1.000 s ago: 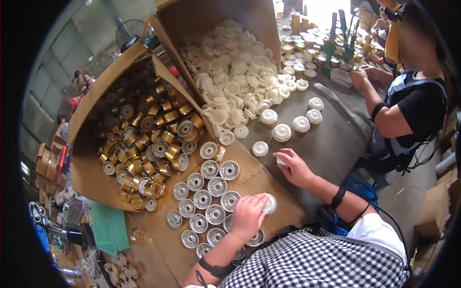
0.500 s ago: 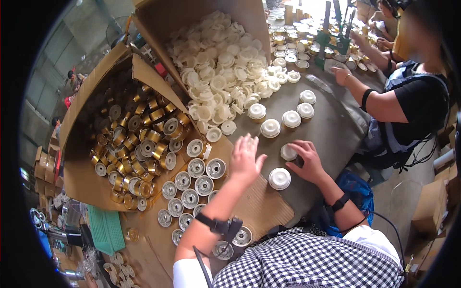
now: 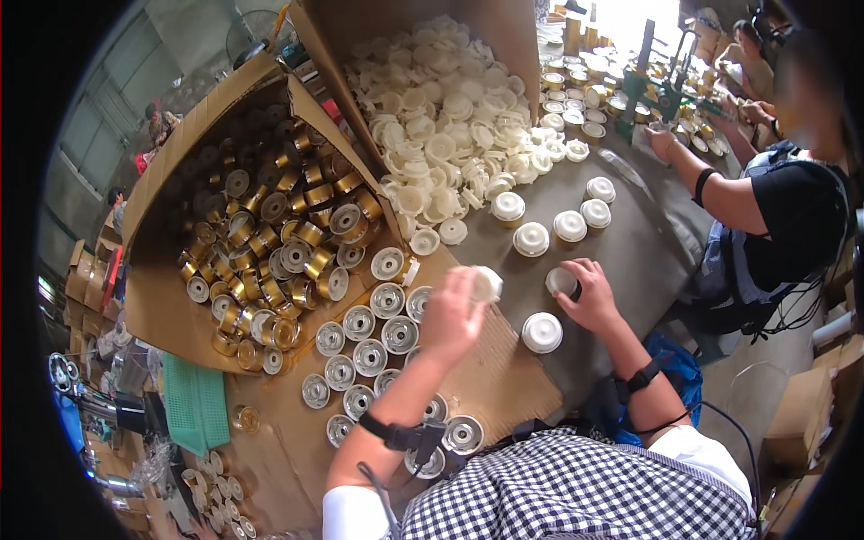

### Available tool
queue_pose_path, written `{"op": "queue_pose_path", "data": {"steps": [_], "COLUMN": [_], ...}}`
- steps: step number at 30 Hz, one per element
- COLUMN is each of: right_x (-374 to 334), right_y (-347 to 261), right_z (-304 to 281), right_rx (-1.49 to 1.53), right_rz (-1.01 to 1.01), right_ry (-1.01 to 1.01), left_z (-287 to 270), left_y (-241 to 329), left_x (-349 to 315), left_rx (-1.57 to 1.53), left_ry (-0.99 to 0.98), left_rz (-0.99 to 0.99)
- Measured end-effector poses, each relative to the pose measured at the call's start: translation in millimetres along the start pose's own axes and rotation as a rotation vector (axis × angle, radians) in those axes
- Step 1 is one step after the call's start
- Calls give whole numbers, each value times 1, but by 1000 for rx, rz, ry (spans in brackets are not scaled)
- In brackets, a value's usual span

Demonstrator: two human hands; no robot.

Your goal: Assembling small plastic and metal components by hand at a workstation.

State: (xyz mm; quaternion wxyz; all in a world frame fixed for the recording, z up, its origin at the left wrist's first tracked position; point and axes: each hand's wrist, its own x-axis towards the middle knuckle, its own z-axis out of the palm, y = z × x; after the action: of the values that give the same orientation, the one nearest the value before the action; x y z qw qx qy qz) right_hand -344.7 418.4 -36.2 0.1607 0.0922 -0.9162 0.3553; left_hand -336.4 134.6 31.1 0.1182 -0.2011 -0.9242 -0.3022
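My left hand [image 3: 453, 315] is closed on a white plastic lid [image 3: 488, 284], held up over the cardboard sheet's edge. My right hand [image 3: 589, 297] curls its thumb and fingers round a small round cup with a pale rim [image 3: 560, 282] on the grey table [image 3: 621, 270]. Just nearer to me stands a round container with a white lid [image 3: 542, 332]. Beyond my hands, several more white-lidded containers [image 3: 531, 239] stand upright. Rows of open silver-lined cups [image 3: 370, 357] sit left of my left forearm on the cardboard sheet [image 3: 504, 369].
A cardboard box [image 3: 171, 310] of gold cups gapes at the left. Behind it, loose white lids [image 3: 450, 117] spill from another box [image 3: 315, 36]. A green basket [image 3: 193, 405] lies at lower left. A co-worker [image 3: 783, 180] sits at the right beside a green hand press [image 3: 652, 90].
My left hand was raised with fingers apart and empty; now it grips a white lid. My right hand stays round its cup. The whole view has shifted a little.
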Motion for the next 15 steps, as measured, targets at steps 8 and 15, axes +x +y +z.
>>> {"op": "queue_pose_path", "data": {"steps": [8,15], "right_x": [34,49], "right_y": [-120,-183], "right_z": [5,100], "right_rx": [141,-132], "right_rz": [-184,-303], "right_ry": [-43,-323], "left_z": [-94,-76], "left_y": [-97,-106], "left_x": [-40,-43], "left_rx": [148,149], "left_ry": [240,44], "left_rz": [-262,-325]}}
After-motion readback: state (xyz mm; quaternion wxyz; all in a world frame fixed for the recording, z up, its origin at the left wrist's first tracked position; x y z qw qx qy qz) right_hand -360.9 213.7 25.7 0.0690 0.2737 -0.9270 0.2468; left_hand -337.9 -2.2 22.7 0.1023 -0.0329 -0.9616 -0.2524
